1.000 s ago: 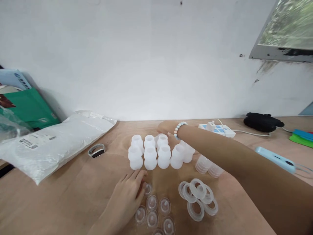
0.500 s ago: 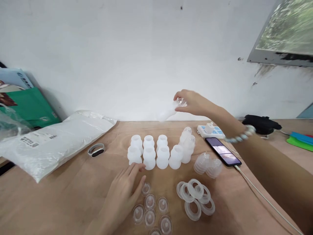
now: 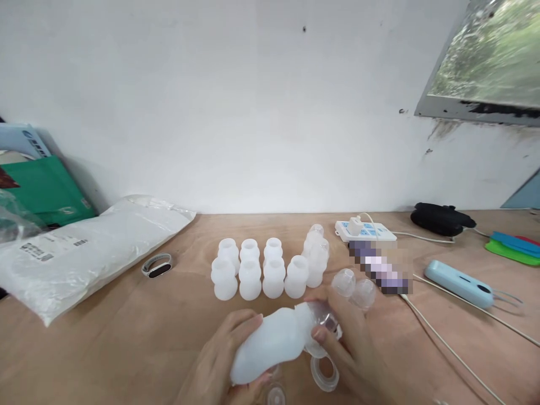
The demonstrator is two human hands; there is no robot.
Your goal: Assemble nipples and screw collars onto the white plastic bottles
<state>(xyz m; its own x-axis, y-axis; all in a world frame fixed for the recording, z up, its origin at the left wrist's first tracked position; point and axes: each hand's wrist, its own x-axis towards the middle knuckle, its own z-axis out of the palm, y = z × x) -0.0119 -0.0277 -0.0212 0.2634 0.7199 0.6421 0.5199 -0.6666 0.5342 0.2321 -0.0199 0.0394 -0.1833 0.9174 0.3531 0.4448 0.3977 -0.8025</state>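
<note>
My left hand is wrapped round a white silicone bulb, held on its side just above the wooden table. At the bulb's clear neck, my right hand pinches its end with fingers closed. Behind my hands stand several more white bulbs in two rows. Clear domed caps lie to the right of the rows. One translucent ring shows under my right hand. The small clear discs are mostly hidden below my hands.
A white plastic bag and a wristband lie at left, with green folders behind. At right are a power strip, a phone on a cable, a light blue device and a black object.
My right hand brought a bulb down from above the rows to the table's front. My left hand left the discs and took hold of the bulb.
</note>
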